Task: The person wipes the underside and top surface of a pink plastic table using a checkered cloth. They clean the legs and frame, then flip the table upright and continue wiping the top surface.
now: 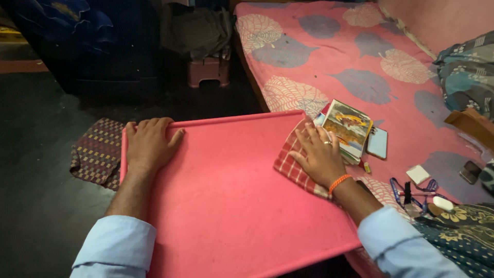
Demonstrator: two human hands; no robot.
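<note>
A pink tray-like table top (231, 190) with a raised rim lies in front of me. My left hand (148, 145) rests flat on its far left corner, fingers curled over the rim. Spread flat, my right hand (320, 154) presses on a red and white checked cloth (289, 167) at the tray's right edge. That wrist wears an orange band, and a ring is on one finger. Just beyond the right hand a stack of colourful booklets (350, 128) lies on the bed.
A pink bed sheet (360, 56) with leaf prints spreads to the right. It bears a phone (378, 142), a small white block (418, 174), a blue lanyard (411, 190) and another phone (470, 171). A patterned mat (98, 154) and a pink stool (208, 71) are on the dark floor.
</note>
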